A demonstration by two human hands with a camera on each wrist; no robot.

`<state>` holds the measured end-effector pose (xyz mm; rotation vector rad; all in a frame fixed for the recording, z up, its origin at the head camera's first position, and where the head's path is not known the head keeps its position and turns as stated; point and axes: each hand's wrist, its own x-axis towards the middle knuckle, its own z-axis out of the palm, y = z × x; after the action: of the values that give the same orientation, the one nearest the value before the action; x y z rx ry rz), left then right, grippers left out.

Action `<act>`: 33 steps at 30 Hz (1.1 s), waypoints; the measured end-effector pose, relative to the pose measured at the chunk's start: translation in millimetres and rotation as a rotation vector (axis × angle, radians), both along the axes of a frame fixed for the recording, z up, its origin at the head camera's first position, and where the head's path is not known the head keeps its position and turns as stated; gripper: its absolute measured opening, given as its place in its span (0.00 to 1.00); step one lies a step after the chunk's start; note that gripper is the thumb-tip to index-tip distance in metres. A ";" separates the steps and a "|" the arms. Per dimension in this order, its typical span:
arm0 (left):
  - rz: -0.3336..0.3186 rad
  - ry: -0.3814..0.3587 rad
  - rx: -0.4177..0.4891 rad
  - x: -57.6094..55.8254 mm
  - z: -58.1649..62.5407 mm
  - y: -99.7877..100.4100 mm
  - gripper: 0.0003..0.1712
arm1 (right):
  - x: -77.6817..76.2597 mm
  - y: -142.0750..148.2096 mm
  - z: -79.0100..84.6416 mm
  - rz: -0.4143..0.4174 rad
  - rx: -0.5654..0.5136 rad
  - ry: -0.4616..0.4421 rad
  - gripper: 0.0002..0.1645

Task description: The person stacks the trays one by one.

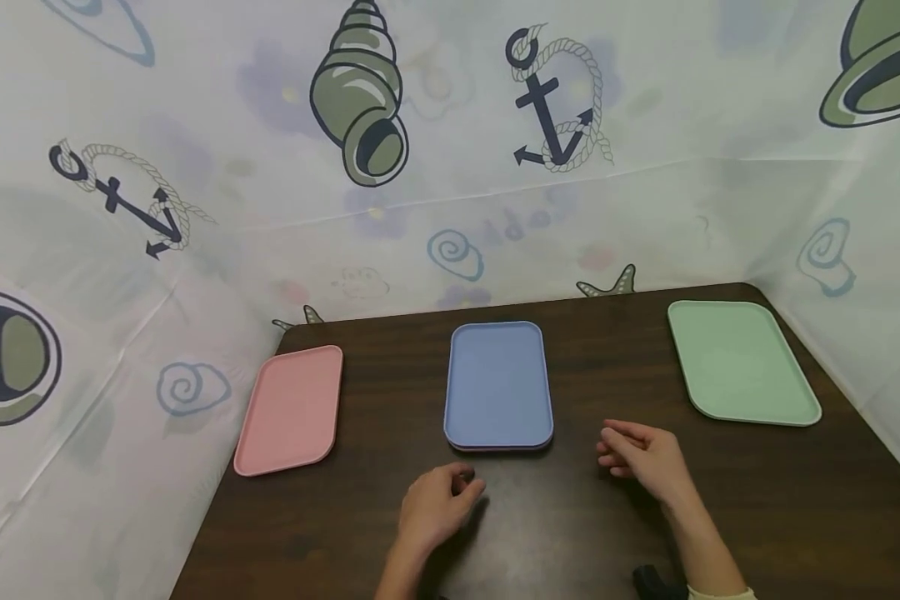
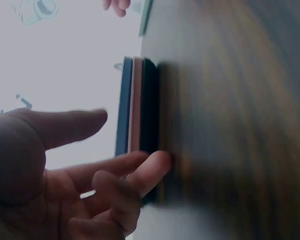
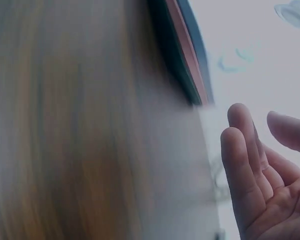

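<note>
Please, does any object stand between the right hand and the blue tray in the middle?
Nothing visible does: only bare tabletop lies between the right hand and the blue tray. The left hand is by the tray's near edge, outside that gap.

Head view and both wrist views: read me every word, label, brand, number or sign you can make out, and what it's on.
No readable text in any view.
Printed cloth: faint letter-like marks right of the blue spiral shell, too pale to read.
Pink tray, blue tray, green tray: no lettering shows.
</note>
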<state>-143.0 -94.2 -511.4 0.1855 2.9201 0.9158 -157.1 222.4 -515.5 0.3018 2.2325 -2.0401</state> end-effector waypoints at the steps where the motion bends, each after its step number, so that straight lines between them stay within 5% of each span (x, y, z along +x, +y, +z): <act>1: -0.028 0.003 -0.007 -0.4 1.5 2.3 0.18 | 1.2 8.3 0.8 -0.010 0.003 0.006 0.34; 4: -0.128 0.016 -0.029 -4.2 4.1 12.6 0.17 | 6.3 37.2 2.3 -0.058 0.005 0.018 0.35; 10: -0.367 0.062 -0.100 -15.2 0.9 48.7 0.18 | 16.2 99.5 3.6 -0.206 -0.123 0.050 0.03; 13: -0.487 0.049 -0.141 -18.7 1.3 70.3 0.19 | 20.1 127.5 2.2 -0.286 -0.214 0.044 0.09; 17: -0.599 0.034 -0.209 -23.4 5.0 100.1 0.22 | 20.1 158.7 -0.7 -0.422 -0.210 0.012 0.03; 18: -0.614 0.029 -0.222 -24.7 6.2 107.5 0.23 | 19.0 165.0 -1.0 -0.458 -0.192 -0.005 0.08; 21: -0.621 0.013 -0.271 -28.6 9.5 128.9 0.27 | 15.6 181.3 -3.7 -0.515 -0.153 -0.050 0.38; 23: -0.606 -0.007 -0.290 -32.6 9.9 144.1 0.30 | 12.4 191.0 -6.1 -0.526 -0.121 -0.080 0.49; 33: -0.436 -0.057 -0.243 -60.8 -6.9 215.7 0.34 | -9.4 237.1 -44.3 -0.452 -0.040 -0.173 0.54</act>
<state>-203.8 121.6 -518.4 0.7265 2.7339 0.4870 -166.5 459.4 -559.7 1.0179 2.1612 -2.1481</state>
